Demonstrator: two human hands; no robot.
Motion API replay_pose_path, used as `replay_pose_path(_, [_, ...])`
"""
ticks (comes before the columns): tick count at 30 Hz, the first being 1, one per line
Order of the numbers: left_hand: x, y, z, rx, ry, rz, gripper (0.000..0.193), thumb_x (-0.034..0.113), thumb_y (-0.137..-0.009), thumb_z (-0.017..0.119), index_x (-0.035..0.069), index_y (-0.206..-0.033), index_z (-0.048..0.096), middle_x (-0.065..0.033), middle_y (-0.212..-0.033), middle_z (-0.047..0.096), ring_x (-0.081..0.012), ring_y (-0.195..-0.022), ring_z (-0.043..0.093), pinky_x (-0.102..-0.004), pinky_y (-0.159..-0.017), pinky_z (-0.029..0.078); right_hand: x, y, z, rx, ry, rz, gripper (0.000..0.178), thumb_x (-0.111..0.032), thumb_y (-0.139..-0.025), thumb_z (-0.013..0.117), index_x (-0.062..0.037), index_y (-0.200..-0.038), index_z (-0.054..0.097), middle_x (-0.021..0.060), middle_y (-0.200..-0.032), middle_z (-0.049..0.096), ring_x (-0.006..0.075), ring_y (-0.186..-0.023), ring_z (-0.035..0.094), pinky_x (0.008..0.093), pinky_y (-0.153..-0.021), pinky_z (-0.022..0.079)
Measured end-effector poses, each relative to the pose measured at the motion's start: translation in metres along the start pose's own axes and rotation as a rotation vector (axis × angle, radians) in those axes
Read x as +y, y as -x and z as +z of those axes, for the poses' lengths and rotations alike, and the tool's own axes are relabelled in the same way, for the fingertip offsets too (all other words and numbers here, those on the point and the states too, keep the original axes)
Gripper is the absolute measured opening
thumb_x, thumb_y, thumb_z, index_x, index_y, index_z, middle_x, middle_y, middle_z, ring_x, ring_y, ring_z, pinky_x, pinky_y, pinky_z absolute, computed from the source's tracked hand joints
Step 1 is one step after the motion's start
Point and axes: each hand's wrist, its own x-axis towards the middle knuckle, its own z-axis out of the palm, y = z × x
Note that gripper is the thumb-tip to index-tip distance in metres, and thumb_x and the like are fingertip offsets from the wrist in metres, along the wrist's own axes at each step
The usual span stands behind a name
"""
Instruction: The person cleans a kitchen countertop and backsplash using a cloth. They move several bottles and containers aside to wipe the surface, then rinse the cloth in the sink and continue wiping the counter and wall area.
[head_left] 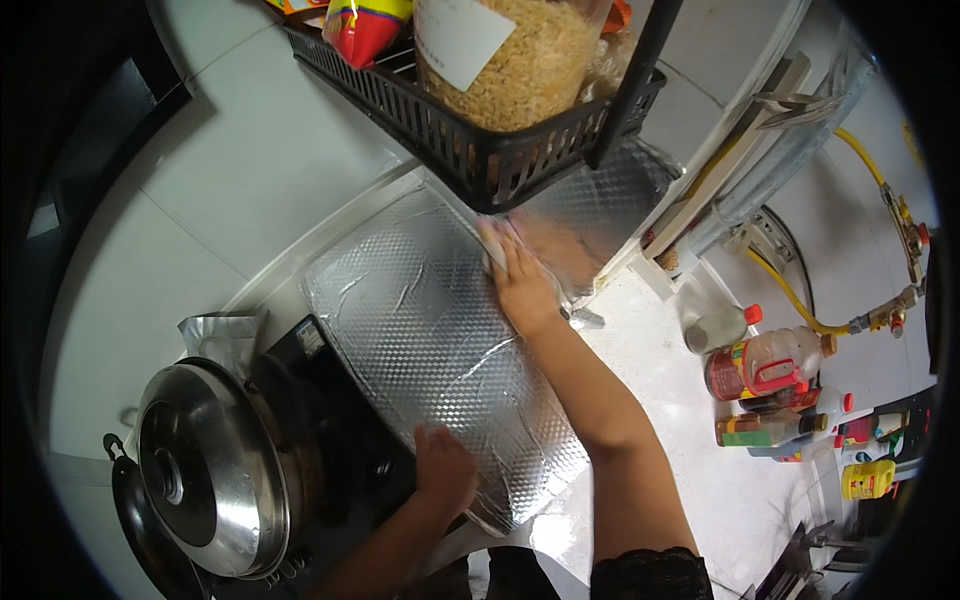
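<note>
A silver, embossed foil sheet (pixel 420 300) with creases lies over the counter beside the stove. My right hand (pixel 525 285) reaches to its far edge, where the foil meets the upright reflective panel (pixel 600 200). The fingers are stretched out flat on the foil, their tips smeared by motion. A pale patch shows beside those fingers; I cannot tell what it is. Lower down, my left hand (pixel 445 468) rests at the sheet's near left edge with its fingers curled in. What it holds, if anything, is hidden.
A black basket (pixel 500 150) with a clear tub of dry flakes (pixel 510 60) hangs over the far end. To the left, a lidded metal pot (pixel 215 465) stands on the black stove (pixel 360 480). Several bottles (pixel 770 365) and a yellow gas hose (pixel 790 290) are at the right.
</note>
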Motion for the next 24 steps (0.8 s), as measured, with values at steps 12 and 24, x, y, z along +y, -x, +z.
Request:
replay_pose_path(12, [0.004,-0.002,0.016,0.033,-0.062,0.029,0.038,0.023,-0.082,0.057,-0.007,-0.101,0.070,-0.0286,-0.112,0.061,-0.0400,-0.110,0.052,-0.0661,-0.106,0.020,-0.009,0.042,-0.047,-0.284,0.412,0.105,0.045,-0.013,-0.088,0.046,0.0074,-0.128,0.052,0.0287,-0.133,0.050,0.0375,-0.124,0.047,0.0385,-0.105,0.036])
replay_pose_path(24, [0.012,-0.015,-0.026,-0.410,-0.169,-0.022,0.067,0.056,-0.078,0.067,0.001,-0.118,0.065,-0.0215,-0.132,0.053,-0.0320,-0.127,0.045,-0.0638,-0.112,0.012,0.014,0.112,-0.102,-0.185,0.080,0.429,0.044,-0.011,-0.078,0.061,0.0010,-0.121,0.060,0.0191,-0.117,0.060,0.0336,-0.100,0.058,0.0415,-0.083,0.048])
